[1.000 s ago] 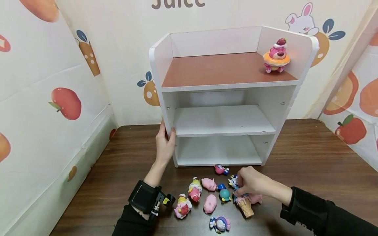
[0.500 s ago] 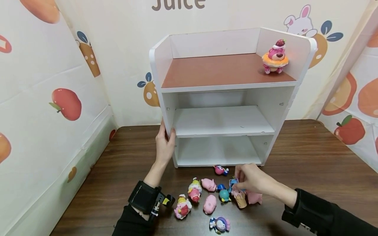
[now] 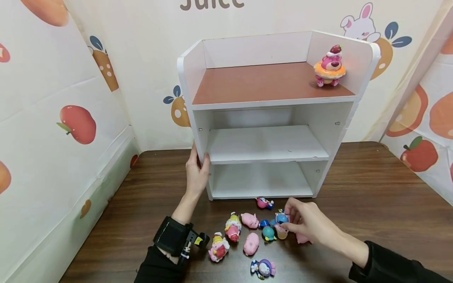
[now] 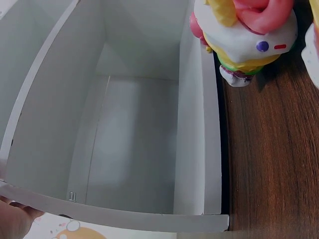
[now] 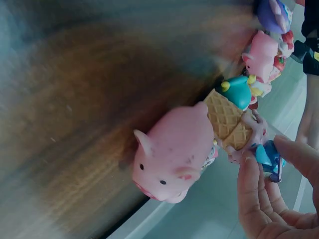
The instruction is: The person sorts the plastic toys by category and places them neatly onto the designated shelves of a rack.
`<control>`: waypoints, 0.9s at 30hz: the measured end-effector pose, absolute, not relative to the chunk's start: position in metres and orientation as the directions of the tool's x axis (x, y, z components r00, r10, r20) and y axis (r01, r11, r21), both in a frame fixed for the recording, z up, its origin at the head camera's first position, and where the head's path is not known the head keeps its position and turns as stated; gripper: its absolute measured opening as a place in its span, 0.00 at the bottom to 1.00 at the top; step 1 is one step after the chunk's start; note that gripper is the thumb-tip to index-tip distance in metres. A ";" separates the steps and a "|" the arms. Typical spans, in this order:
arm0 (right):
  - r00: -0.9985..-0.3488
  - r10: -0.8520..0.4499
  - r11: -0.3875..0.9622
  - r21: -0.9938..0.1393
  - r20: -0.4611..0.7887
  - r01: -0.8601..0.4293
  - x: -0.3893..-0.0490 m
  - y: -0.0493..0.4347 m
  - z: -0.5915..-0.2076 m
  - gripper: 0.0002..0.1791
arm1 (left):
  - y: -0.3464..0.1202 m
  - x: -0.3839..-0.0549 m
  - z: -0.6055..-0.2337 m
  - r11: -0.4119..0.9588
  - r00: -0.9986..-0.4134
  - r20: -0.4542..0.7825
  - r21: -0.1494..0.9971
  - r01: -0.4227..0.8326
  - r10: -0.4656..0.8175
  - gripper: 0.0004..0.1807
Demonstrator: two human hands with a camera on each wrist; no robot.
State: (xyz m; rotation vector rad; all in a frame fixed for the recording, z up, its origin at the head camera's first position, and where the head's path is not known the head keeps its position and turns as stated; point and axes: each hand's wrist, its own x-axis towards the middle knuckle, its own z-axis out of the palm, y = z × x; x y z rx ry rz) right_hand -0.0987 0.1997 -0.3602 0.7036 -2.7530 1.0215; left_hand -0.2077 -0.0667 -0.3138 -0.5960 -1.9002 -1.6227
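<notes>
My left hand (image 3: 197,173) holds the left side panel of a white shelf unit (image 3: 269,160), thumb at its front edge and fingers along the outside. In the left wrist view, part of that hand (image 4: 16,219) shows at the panel's edge. My right hand (image 3: 311,222) pinches an ice-cream-cone figurine (image 3: 282,217) by its blue top, between thumb and fingers. In the right wrist view, its waffle cone (image 5: 227,117) points away from the hand. Right beside the cone lies a pink pig figurine (image 5: 172,149), mostly hidden behind the hand in the head view.
Several small figurines lie on the wooden table before the shelf, among them a pink pig (image 3: 251,243), a teal figurine (image 3: 268,233) and a purple-and-white figurine (image 3: 263,269). A pink bear figurine (image 3: 330,67) stands on the brown top shelf (image 3: 262,82), at its right.
The ice-cream-cone figurine has turned from lying slanted to a more upright position in my right hand, its cone swinging left. My left hand stays on the shelf unit.
</notes>
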 end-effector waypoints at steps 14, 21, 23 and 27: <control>-0.837 -0.436 0.637 -0.543 0.331 -0.547 -0.085 0.207 -0.367 0.18 | -0.066 -0.208 -0.315 0.170 -0.741 0.671 0.734 0.658 -0.029 0.28; -0.785 -0.505 0.649 -0.441 0.359 -0.620 -0.086 0.211 -0.358 0.25 | -0.066 -0.209 -0.314 0.166 -0.743 0.668 0.736 0.656 -0.030 0.28; -0.745 -0.539 0.629 -0.401 0.392 -0.666 -0.088 0.210 -0.355 0.27 | -0.067 -0.209 -0.314 0.161 -0.743 0.669 0.736 0.657 -0.029 0.28; -0.647 -0.635 0.559 -0.327 0.422 -0.762 -0.094 0.210 -0.350 0.27 | -0.067 -0.210 -0.314 0.152 -0.742 0.670 0.736 0.660 -0.022 0.28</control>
